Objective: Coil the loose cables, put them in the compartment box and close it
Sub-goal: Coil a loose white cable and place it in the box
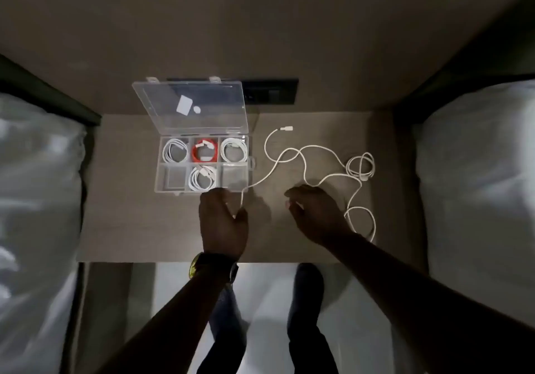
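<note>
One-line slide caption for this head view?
Left hand pinches a loose white cable beside the open compartment box, four of six compartments filled; right hand hovers nearby.

I count one clear compartment box (202, 165) with six compartments: three coiled white cables (174, 150), one red cable (204, 150), two compartments empty. Right of my left grip, one loose white cable (304, 168) remains. Two hands.

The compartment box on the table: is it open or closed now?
Open. The clear lid of the compartment box stands raised behind the compartments, so the coiled cables, among them a red cable, lie uncovered inside.
</note>
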Available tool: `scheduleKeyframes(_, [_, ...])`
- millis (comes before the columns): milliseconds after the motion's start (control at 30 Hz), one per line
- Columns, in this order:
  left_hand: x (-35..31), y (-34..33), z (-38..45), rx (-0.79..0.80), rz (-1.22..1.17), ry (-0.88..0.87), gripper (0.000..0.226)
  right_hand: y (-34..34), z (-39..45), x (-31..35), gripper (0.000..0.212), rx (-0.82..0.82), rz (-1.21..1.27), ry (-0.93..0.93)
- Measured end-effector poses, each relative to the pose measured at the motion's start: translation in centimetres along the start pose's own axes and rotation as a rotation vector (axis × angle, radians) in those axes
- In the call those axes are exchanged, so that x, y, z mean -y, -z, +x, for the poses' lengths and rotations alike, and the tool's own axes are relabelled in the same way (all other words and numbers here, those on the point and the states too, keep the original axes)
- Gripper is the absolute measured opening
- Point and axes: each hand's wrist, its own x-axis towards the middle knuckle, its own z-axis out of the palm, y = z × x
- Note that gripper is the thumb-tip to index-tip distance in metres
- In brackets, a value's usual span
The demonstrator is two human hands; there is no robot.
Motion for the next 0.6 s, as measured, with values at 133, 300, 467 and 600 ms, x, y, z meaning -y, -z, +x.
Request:
scheduleKeyframes(133, [1.3, -1.4, -0.8, 0.093, 0.116, 0.187, 0.017, -1.8, 0.8, 2.7, 0.033, 0.062, 0.046, 0.093])
scheduleKeyframes(300, [-0.8, -1.1, -1.7, 0.137, -0.006, -0.186, 0.012, -0.2, 2.4, 3.2, 0.049, 0.153, -0.075, 0.452])
scheduleKeyframes(467, [-3.3, 2.4, -1.7, 0.397, -0.684, 0.300, 0.024, 4.0, 3.9, 0.7, 0.020, 0.273, 0.039, 0.351])
scheduleKeyframes(600, [-5.8, 3.6, -1.0, 0.963, -1.336, 0.684, 0.022, 5.4, 3.6, -0.4, 0.032, 0.141, 0.094, 0.220])
